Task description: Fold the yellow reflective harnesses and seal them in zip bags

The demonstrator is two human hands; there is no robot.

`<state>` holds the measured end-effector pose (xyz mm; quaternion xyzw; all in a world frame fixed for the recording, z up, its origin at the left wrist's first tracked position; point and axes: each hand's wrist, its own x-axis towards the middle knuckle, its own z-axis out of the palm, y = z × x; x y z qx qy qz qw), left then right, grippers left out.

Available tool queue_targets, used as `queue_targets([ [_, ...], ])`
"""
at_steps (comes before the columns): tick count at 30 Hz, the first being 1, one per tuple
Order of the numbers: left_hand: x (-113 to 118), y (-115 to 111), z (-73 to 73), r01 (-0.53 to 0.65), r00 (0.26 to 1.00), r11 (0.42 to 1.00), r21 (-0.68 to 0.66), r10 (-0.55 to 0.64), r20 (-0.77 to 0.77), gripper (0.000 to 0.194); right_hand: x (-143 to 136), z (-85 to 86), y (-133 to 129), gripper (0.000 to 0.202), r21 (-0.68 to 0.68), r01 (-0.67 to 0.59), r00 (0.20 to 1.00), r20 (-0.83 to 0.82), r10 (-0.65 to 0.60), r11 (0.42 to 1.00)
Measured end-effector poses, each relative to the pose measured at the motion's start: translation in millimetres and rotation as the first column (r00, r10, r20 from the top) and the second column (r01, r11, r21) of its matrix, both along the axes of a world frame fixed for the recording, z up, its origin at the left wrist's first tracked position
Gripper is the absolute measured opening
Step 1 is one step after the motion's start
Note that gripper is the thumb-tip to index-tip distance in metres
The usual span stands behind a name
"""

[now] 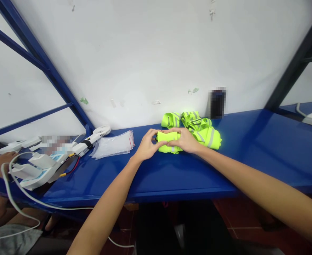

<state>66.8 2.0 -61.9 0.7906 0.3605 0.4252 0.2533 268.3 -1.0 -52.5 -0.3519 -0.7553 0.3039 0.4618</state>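
A neon-yellow reflective vest folded into a small bundle (169, 146) lies on the blue shelf (171, 177). My left hand (146, 145) grips its left end with curled fingers. My right hand (183, 141) presses down on its top and right side. Just behind and to the right lies a loose pile of similar yellow vests with grey reflective stripes (195, 127).
A stack of clear zip bags (113, 145) lies left of my hands. Further left are a small white handheld fan (97, 134), white devices and cables (36, 166). A dark object (217, 103) stands against the white wall. Blue frame bars cross the upper left.
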Motion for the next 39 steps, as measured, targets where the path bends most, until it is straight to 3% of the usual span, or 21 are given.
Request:
queue_targets([
  [2, 1, -1, -1.7, -0.032, 0.997, 0.997, 0.072, 0.037, -0.067, 0.043, -1, -1.9, 2, 0.038, 0.009, 0.016, 1.000, -0.001, -0.016, 1.000],
  [6, 2, 1, -8.9, -0.023, 0.997, 1.000, 0.017, 0.024, -0.067, 0.047, -3, -10.7, 3, 0.038, 0.067, 0.052, 0.999, -0.006, -0.052, 0.996],
  [10, -1, 4, -11.2, 0.028, 0.998, 1.000, -0.008, -0.029, -0.055, 0.053, -4, -20.3, 4, 0.046, 0.257, -0.002, 0.999, 0.036, -0.007, 0.966],
  [14, -5, 4, -7.5, 0.072, 0.997, 0.995, -0.062, -0.074, -0.031, 0.046, -3, -24.8, 2, 0.051, 0.397, -0.051, 0.992, 0.129, -0.001, 0.916],
  [19, -6, 5, -8.7, 0.087, 0.996, 0.993, -0.078, -0.088, -0.009, 0.047, -5, -25.5, -1, 0.063, 0.413, -0.052, 0.984, 0.177, -0.024, 0.909],
  [25, -3, 6, -14.3, 0.024, 0.997, 1.000, -0.015, -0.025, -0.068, 0.053, -6, -23.5, -1, 0.039, 0.403, -0.055, 0.989, 0.149, -0.006, 0.914],
  [28, -1, 3, -10.4, -0.021, 0.987, 0.997, 0.075, 0.033, -0.158, 0.054, -7, -23.1, 1, 0.034, 0.407, -0.066, 0.993, 0.114, 0.021, 0.911],
  [30, -4, 3, -3.3, -0.094, 0.967, 0.975, 0.201, 0.137, -0.214, 0.048, -8, -23.3, 2, 0.032, 0.400, -0.057, 0.995, 0.101, 0.018, 0.915],
  [32, -14, 4, 6.3, -0.279, 0.905, 0.886, 0.370, 0.372, -0.208, 0.039, -8, -23.4, 3, 0.032, 0.384, -0.031, 0.996, 0.091, -0.005, 0.923],
  [33, -22, 6, 11.1, -0.427, 0.827, 0.786, 0.447, 0.539, -0.158, 0.035, -8, -23.1, 3, 0.033, 0.369, -0.011, 0.996, 0.088, -0.023, 0.929],
  [35, -42, 10, 18.8, -0.664, 0.592, 0.569, 0.485, 0.796, -0.124, 0.032, -8, -21.9, 2, 0.034, 0.327, 0.036, 0.994, 0.089, -0.069, 0.944],
  [36, -53, 12, 21.2, -0.733, 0.472, 0.501, 0.460, 0.862, -0.187, 0.034, -9, -20.8, 2, 0.036, 0.305, 0.060, 0.992, 0.092, -0.092, 0.951],
  [37, -63, 14, 22.5, -0.781, 0.374, 0.473, 0.407, 0.877, -0.302, 0.038, -9, -19.5, 1, 0.037, 0.286, 0.078, 0.990, 0.093, -0.109, 0.955],
  [39, -77, 17, 22.4, -0.825, 0.313, 0.515, 0.233, 0.760, -0.570, 0.043, -9, -16.2, -1, 0.043, 0.240, 0.100, 0.989, 0.080, -0.122, 0.966],
])
